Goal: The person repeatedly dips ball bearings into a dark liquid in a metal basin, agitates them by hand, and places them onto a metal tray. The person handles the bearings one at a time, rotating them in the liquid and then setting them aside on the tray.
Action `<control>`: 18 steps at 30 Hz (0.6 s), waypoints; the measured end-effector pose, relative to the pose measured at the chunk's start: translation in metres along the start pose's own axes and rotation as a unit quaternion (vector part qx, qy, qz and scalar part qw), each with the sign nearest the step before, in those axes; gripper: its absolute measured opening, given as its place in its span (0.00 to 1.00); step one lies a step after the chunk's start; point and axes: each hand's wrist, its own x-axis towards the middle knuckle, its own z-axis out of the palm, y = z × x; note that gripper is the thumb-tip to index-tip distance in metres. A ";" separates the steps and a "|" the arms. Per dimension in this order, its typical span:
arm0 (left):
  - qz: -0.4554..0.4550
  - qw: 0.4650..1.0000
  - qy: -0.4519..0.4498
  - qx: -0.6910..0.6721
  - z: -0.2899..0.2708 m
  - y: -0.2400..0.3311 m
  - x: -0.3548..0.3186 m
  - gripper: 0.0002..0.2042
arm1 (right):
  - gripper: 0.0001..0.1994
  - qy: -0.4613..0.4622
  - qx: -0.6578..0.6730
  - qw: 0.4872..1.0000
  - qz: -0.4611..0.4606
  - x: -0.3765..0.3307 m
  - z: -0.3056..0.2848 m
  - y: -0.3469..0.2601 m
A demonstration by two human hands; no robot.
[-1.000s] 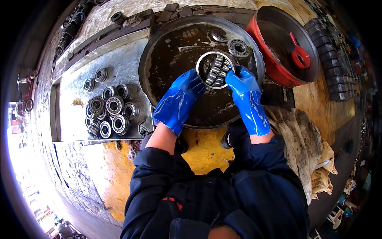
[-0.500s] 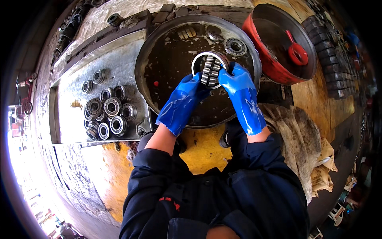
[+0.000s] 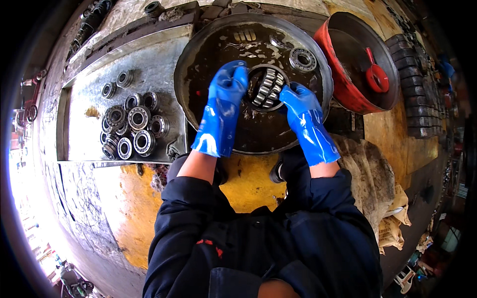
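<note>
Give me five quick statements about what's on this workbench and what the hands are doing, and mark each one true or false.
1. Both hands wear blue gloves. True: left hand, right hand.
2. The hands hold a roller bearing over the round dark basin. True.
3. The basin is dry and clean. False: dark liquid lies in it.
4. A heap of bearings lies on the metal tray to the person's left. True.
5. The red bowl sits to the person's left. False: it is to the right of the basin.
</note>
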 end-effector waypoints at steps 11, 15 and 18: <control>-0.297 0.883 -0.035 -0.361 -0.022 0.008 -0.005 0.29 | 0.16 -0.017 0.446 0.830 0.334 0.019 0.015 0.005; -0.272 0.882 -0.075 -0.377 -0.020 0.009 -0.009 0.27 | 0.23 -0.243 0.581 0.666 0.400 0.027 -0.007 0.022; -0.239 0.872 -0.111 -0.413 -0.023 -0.007 -0.013 0.25 | 0.23 -0.383 0.593 0.607 0.364 0.030 -0.006 0.027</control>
